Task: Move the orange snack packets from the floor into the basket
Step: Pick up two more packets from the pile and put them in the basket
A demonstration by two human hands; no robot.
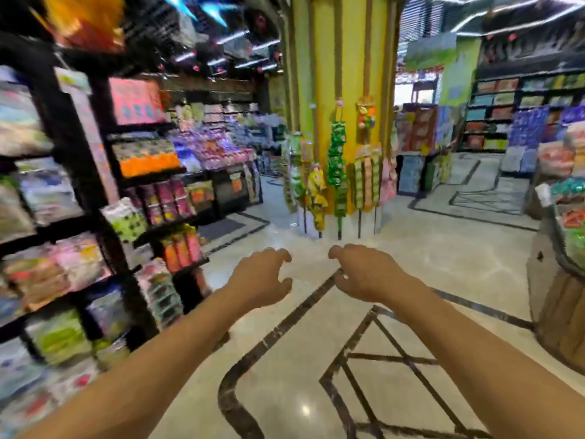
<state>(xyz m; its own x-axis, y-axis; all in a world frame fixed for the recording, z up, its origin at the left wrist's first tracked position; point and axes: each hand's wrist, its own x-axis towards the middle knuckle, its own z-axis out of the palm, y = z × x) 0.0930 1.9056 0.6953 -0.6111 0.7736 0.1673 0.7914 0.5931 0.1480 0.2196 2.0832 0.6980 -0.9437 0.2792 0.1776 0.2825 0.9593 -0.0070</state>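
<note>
Both my arms reach forward over a glossy tiled shop floor (316, 359). My left hand (262, 277) is held out with its fingers curled and apart, holding nothing. My right hand (364, 272) mirrors it a little to the right, also empty with curled fingers. No orange snack packets lie on the floor in view, and no basket shows. The picture is blurred.
Black shelves (79, 217) full of snack packets line the left side. A yellow pillar (342, 90) hung with packet strips stands ahead. A wooden barrel display (557, 305) stands at the right. More shelves fill the far right.
</note>
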